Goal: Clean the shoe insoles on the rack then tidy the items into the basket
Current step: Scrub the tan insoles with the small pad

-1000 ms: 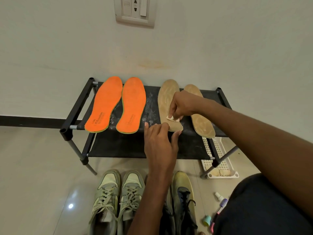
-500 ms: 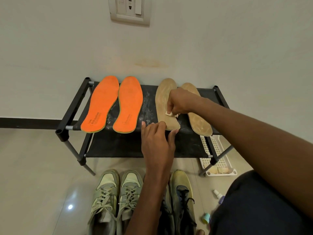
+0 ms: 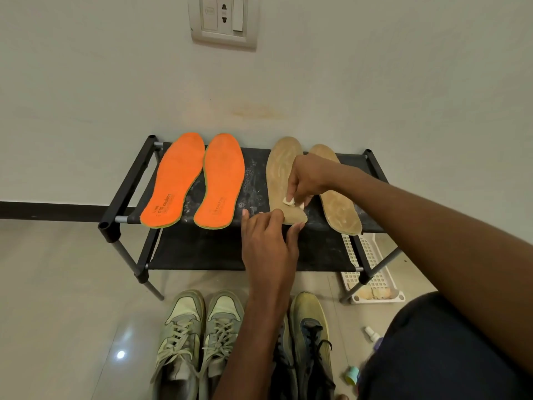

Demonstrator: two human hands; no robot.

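While left fingers [image 3: 297, 226] pinch tan insole [image 3: 278, 174] heel, right fingers [image 3: 291, 194] press wad [image 3: 288, 201].

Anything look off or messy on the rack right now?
Yes: the rack's black top shelf has whitish smudges between the orange insoles and the tan insoles. Nothing looks spilled or broken.

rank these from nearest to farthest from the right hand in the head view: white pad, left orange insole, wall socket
1. White pad: pinched in the right hand itself, on the tan insole.
2. Left orange insole: at the rack's left end, past the other orange one.
3. Wall socket: up on the wall, above the rack.
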